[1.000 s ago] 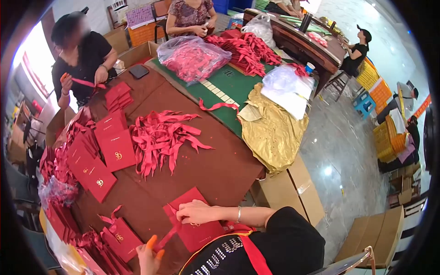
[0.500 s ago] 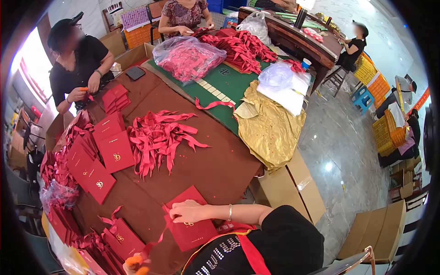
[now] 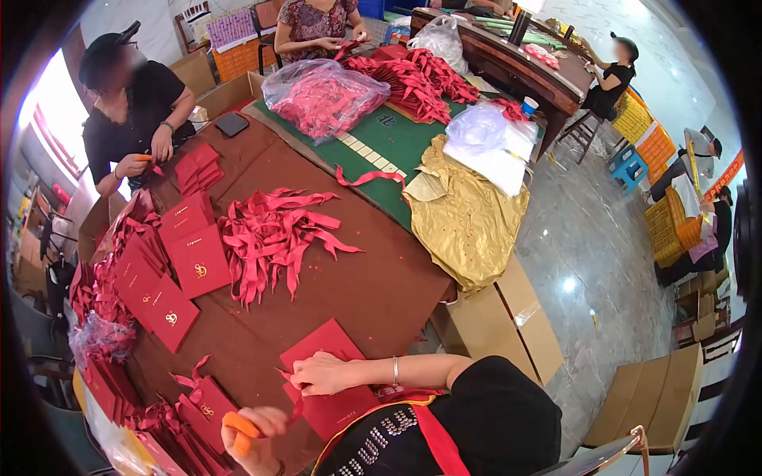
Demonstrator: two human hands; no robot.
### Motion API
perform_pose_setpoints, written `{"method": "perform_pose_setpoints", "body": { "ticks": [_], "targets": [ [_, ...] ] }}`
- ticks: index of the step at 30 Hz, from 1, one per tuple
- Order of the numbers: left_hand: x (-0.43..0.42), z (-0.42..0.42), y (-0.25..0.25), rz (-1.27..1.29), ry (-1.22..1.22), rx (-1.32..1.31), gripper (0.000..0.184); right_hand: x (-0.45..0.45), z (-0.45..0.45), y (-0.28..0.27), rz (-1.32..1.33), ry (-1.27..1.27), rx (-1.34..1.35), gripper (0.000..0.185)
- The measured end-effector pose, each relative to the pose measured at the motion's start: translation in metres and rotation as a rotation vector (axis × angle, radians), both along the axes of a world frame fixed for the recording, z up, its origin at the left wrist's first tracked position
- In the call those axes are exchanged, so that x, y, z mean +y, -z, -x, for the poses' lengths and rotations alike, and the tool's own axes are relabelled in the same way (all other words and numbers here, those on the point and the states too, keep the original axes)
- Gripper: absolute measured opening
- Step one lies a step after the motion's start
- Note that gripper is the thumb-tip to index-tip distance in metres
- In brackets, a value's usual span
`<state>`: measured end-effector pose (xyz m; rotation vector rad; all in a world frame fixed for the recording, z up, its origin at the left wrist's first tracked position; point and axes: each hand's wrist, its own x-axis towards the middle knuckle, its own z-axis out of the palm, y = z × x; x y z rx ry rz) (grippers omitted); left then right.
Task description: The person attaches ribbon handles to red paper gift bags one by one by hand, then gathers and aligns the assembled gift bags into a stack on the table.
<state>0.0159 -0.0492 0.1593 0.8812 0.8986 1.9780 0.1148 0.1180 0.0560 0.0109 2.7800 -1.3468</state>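
A flat red paper bag (image 3: 333, 341) with gold print lies at the table's front edge, close against my body. My right hand (image 3: 317, 373), a bangle on its wrist, rests on the bag with its fingers bent and pinched at the left side. A red ribbon (image 3: 297, 408) hangs from those fingers toward my left hand (image 3: 258, 436). Orange covers sit on fingers of my left hand, which is curled at the ribbon's lower end, left of the bag. The right fingertips are partly hidden, and the bag's gold logo is covered by the hand.
Loose red ribbons (image 3: 278, 238) lie mid-table beside printed red bags (image 3: 198, 266). More ribboned bags (image 3: 208, 408) stack along the left edge. Gold wrapping (image 3: 464, 222) covers the right corner above cardboard boxes (image 3: 500, 325). A co-worker (image 3: 131, 103) sits across at the left; others work farther back.
My left hand has risen and moved right, closer to my right hand, and the ribbon between them is slacker. My right hand has shifted slightly on the bag.
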Motion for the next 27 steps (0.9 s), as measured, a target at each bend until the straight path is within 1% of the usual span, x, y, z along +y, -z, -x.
{"method": "perform_pose_setpoints", "body": {
  "ticks": [1,2,4,5,6,7,8,9,10,12,13,14,16,23,25,26,27],
  "targets": [
    [0.0,-0.003,-0.004,-0.071,0.133,-0.233,0.028,0.001,0.0,-0.002,0.003,0.0,-0.001,0.011],
    [0.001,-0.002,-0.001,-0.069,0.134,-0.235,0.028,0.002,0.001,-0.004,0.0,-0.036,-0.009,0.013],
    [0.004,-0.002,0.005,0.283,0.029,-0.177,0.026,0.004,0.0,-0.002,-0.001,-0.071,-0.022,0.015],
    [0.009,-0.001,0.007,0.371,-0.006,-0.127,0.021,0.006,0.001,0.003,0.048,-0.059,0.0,0.019],
    [0.015,-0.001,0.009,0.372,-0.008,-0.129,0.021,0.006,0.001,0.005,0.098,-0.048,0.022,0.024],
    [0.023,0.0,0.013,0.653,-0.125,0.092,0.019,0.008,0.001,0.004,0.1,-0.05,0.022,0.024],
    [0.029,0.0,0.022,0.928,-0.241,0.32,0.017,0.012,0.001,0.002,0.22,0.008,-0.009,0.027],
    [0.032,-0.003,0.045,0.882,-0.346,0.476,0.015,0.017,0.001,0.0,0.34,0.066,-0.041,0.031],
    [0.036,-0.008,0.056,0.87,-0.352,0.592,0.015,0.019,0.001,-0.006,0.341,0.067,-0.04,0.031],
    [0.042,-0.018,0.071,0.81,-0.405,0.917,0.016,0.021,-0.002,-0.016,0.38,0.114,-0.167,0.031],
    [0.044,-0.019,0.075,0.794,-0.419,0.965,0.016,0.02,-0.001,-0.007,0.333,0.127,-0.16,0.033],
    [0.043,-0.018,0.077,0.795,-0.417,0.964,0.016,0.02,-0.003,-0.006,0.334,0.128,-0.162,0.033],
    [0.046,-0.019,0.069,0.882,-0.36,0.791,0.018,0.021,-0.007,-0.007,0.442,0.123,-0.14,0.041],
    [0.041,-0.021,0.07,0.804,-0.398,0.709,0.02,0.023,-0.006,-0.013,0.432,0.108,-0.076,0.047],
    [0.038,-0.022,0.07,0.944,-0.322,0.654,0.021,0.023,-0.007,-0.017,0.467,0.133,-0.085,0.05],
    [0.038,-0.023,0.073,0.932,-0.306,0.66,0.021,0.024,-0.008,-0.018,0.462,0.152,-0.082,0.05],
    [0.036,-0.026,0.077,0.888,-0.355,0.692,0.02,0.024,-0.009,-0.019,0.457,0.132,-0.064,0.051]
  ]
}}
